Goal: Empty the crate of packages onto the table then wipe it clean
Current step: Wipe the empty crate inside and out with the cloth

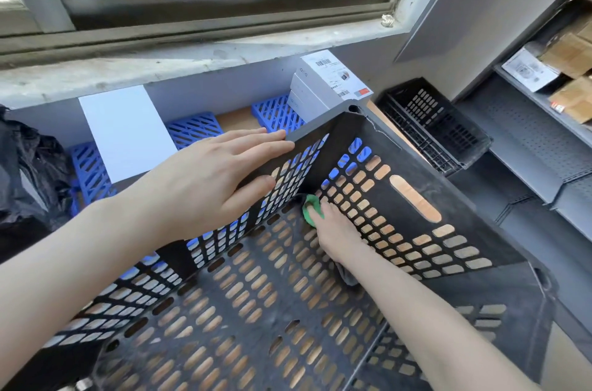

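crate (455, 198) black, slotted, empty | left hand (205, 179) lay flat on its wall | right hand (336, 230) gripped green cloth (312, 208) in corner

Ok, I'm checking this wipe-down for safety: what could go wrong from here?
The crate rim is cracked by the far corner; the left hand bearing on the adjoining wall could widen it. The right hand pushes the green cloth into that corner, so it may snag in the slots.
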{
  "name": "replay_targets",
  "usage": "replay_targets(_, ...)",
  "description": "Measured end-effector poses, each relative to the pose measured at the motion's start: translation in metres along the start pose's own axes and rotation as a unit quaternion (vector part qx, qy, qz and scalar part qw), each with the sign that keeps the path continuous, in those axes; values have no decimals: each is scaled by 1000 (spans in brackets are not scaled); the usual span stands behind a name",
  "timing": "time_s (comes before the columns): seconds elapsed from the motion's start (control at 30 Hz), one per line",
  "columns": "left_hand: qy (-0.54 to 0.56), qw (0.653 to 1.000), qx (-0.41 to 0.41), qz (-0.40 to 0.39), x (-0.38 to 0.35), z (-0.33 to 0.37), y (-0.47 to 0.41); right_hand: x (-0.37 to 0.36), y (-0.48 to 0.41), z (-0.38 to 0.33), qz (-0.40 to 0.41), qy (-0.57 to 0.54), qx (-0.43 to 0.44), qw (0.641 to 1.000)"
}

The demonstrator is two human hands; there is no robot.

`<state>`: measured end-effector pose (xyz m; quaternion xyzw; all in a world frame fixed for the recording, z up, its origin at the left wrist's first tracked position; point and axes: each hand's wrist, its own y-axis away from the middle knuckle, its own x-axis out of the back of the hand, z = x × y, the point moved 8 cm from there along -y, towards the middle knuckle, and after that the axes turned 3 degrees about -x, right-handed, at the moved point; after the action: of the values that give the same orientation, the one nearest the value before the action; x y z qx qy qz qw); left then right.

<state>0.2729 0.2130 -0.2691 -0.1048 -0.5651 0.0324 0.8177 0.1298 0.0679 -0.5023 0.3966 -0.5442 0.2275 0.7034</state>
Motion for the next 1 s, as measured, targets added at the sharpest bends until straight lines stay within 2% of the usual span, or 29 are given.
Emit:
replay_targets(0.07,-1,1000,-1,0,0,0,-1,-4,3,4,-7,-24,-49,998)
replay_targets(0.17,1,1000,0,1,0,0,-1,-9,16,-13,5,-28,-44,999)
replay_targets(0.23,0,1000,0,-1,0,0,-2,-13,24,-27,2,-27,1,1000)
replay_targets(0.37,-1,1000,-2,0,0,1,-1,-24,45,-72,-29,-44,160,986)
replay_targets(0.43,-2,1000,-2,3,1,1,-1,-26,48,-79,-37,-47,183,981)
replay_targets(0.5,2,1000,-2,2,0,0,-1,-23,44,-71,-32,-47,157,986)
replay_targets(0.53,3,1000,-1,1,0,0,-1,-21,39,-62,-29,-56,116,991)
replay_targets(0.63,-2,1000,-2,5,-1,-1,-1,-13,19,-22,-10,-110,-84,990)
replay_targets(0.7,-4,1000,-4,6,-1,-1,-1,-8,8,-7,-9,-127,-150,980)
replay_targets(0.9,2,1000,-2,12,-2,-2,-1,-9,8,-3,-42,-50,-128,990)
replay_targets(1.0,2,1000,-5,13,-2,-2,-1,-17,23,7,-86,-8,-143,986)
